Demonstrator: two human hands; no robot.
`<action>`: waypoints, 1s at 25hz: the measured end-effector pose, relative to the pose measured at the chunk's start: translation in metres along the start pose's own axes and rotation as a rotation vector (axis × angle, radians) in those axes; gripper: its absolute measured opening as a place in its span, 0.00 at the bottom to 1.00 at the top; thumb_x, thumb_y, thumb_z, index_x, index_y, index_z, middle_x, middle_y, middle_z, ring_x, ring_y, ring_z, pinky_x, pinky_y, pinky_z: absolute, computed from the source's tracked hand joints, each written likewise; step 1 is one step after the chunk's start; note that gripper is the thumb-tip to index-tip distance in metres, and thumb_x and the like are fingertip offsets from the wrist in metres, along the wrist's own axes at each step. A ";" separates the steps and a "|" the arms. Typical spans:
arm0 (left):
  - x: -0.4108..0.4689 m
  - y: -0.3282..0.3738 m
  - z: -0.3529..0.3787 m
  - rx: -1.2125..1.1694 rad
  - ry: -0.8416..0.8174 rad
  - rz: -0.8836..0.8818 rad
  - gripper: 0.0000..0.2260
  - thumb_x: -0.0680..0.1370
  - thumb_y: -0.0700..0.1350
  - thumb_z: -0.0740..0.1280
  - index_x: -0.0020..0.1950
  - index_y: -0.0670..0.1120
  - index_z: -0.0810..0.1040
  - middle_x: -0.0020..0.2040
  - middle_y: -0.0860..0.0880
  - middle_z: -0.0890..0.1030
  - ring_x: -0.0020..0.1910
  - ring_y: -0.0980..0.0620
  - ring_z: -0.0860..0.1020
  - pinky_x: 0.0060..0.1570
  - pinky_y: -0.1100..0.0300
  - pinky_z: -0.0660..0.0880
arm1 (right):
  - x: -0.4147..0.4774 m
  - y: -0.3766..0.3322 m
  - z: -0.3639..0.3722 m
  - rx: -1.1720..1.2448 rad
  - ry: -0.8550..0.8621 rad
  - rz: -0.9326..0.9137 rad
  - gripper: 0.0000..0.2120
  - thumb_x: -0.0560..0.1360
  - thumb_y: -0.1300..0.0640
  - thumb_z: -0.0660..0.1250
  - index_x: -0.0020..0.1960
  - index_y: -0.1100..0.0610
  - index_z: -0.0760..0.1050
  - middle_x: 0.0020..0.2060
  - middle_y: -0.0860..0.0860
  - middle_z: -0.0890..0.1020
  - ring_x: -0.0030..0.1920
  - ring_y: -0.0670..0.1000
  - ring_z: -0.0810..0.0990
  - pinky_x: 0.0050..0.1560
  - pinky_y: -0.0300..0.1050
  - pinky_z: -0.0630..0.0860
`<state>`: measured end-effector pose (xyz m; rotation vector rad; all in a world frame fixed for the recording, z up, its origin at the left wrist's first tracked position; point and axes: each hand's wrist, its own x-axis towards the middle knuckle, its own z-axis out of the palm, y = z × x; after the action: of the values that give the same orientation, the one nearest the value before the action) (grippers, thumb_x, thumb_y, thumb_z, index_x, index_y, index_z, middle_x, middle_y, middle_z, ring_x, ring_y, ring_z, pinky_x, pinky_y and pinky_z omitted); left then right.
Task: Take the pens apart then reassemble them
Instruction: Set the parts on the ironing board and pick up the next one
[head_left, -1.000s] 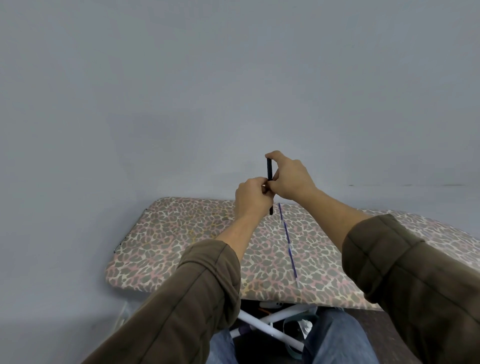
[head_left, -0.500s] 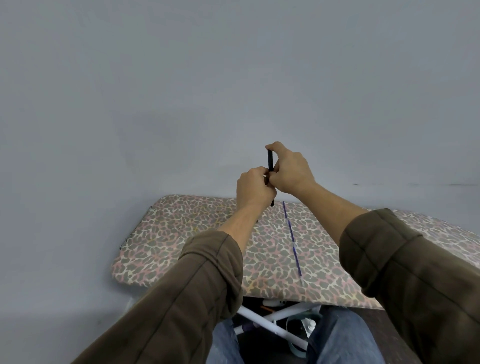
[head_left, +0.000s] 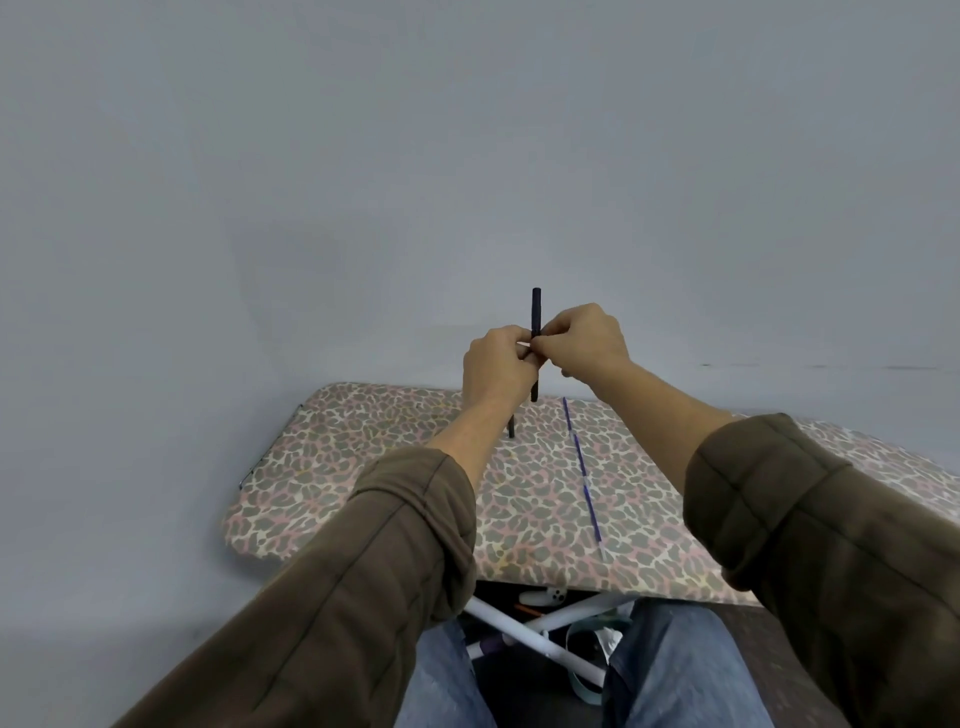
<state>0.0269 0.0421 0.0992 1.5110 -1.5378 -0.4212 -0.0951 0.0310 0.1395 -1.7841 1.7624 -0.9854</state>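
The counter (head_left: 363, 467) is a padded ironing board in a leopard-print cover of grey, pink and cream, its rounded end to the left, standing on crossed white legs (head_left: 514, 626). A thin blue ink refill (head_left: 582, 462) lies on the cover right of the middle, running from the far edge toward the near one. A short dark piece (head_left: 511, 430) shows just left of it; whether it rests on the cover cannot be told.

Reads as matt plastic: slim black pen barrel (head_left: 536, 312). Smooth, partly clear plastic on the thin blue ink refill (head_left: 584, 478). Soft matt cloth over the leopard-print padded board (head_left: 363, 467). Smooth white-coated tubing in the crossed frame legs (head_left: 524, 631). Matt woven fabric in the olive-brown jacket sleeves (head_left: 363, 571); coarse faded denim in the blue jeans (head_left: 675, 675). Flat matt paint on the plain grey wall (head_left: 311, 156).
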 end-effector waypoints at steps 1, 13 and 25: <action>0.000 -0.001 -0.001 -0.010 -0.009 -0.002 0.08 0.77 0.46 0.71 0.54 0.52 0.86 0.40 0.54 0.86 0.36 0.56 0.81 0.34 0.64 0.72 | 0.000 -0.001 0.001 0.010 -0.015 0.028 0.04 0.73 0.58 0.72 0.45 0.54 0.86 0.41 0.53 0.87 0.45 0.57 0.87 0.50 0.57 0.86; 0.017 -0.040 0.012 -0.015 -0.116 -0.056 0.13 0.78 0.51 0.70 0.60 0.47 0.85 0.49 0.49 0.87 0.49 0.51 0.84 0.50 0.58 0.79 | 0.034 0.008 0.033 -0.050 -0.017 0.129 0.05 0.72 0.60 0.71 0.45 0.56 0.86 0.38 0.53 0.86 0.41 0.57 0.88 0.48 0.53 0.87; 0.058 -0.124 0.051 0.033 -0.014 -0.197 0.11 0.79 0.46 0.66 0.57 0.48 0.86 0.51 0.53 0.87 0.48 0.57 0.83 0.46 0.66 0.76 | 0.109 0.075 0.103 -0.180 -0.105 0.342 0.06 0.74 0.62 0.70 0.47 0.64 0.82 0.43 0.60 0.87 0.42 0.57 0.88 0.37 0.44 0.81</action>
<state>0.0720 -0.0523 -0.0025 1.6962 -1.4175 -0.5223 -0.0753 -0.0998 0.0367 -1.5297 2.0525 -0.6003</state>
